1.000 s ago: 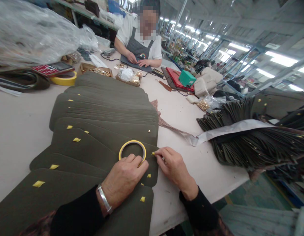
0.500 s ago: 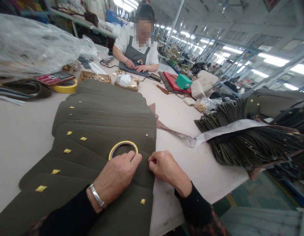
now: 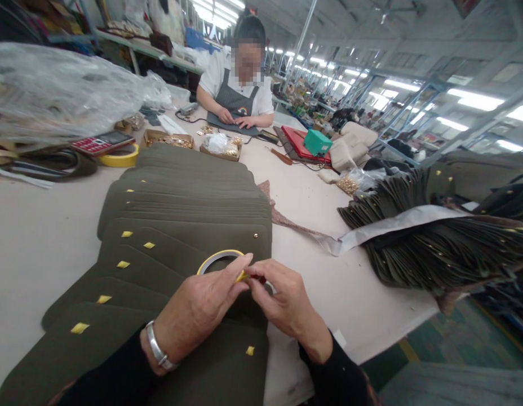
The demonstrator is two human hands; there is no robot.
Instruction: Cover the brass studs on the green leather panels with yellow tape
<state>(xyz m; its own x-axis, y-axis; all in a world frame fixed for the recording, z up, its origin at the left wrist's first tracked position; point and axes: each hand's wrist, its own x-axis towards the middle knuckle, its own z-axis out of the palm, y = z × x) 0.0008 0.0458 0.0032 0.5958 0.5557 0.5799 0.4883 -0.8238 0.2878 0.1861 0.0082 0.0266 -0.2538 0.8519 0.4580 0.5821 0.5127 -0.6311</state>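
A yellow tape roll [image 3: 220,257] is held over the dark olive panels [image 3: 194,231] by my left hand [image 3: 198,310], its fingers closed on the roll's near side. My right hand [image 3: 287,293] meets it at the roll's right edge, thumb and forefinger pinched close to the tape; what lies between them is too small to make out. Small yellow tape pieces [image 3: 104,299] dot the fanned panels on the left, and one more piece [image 3: 250,351] sits near the right edge. A small gold stud [image 3: 256,235] shows on an upper panel.
At the right lies a thick stack of dark pieces [image 3: 447,254] with a pale strip [image 3: 397,221] across it. Boxes of gold parts [image 3: 168,140], another tape roll [image 3: 120,157] and a plastic-covered heap [image 3: 67,90] are farther back. A person [image 3: 236,96] sits across the table.
My right hand has moved left to meet my left hand at the tape roll. The roll has shifted slightly right, and the view has moved a little.
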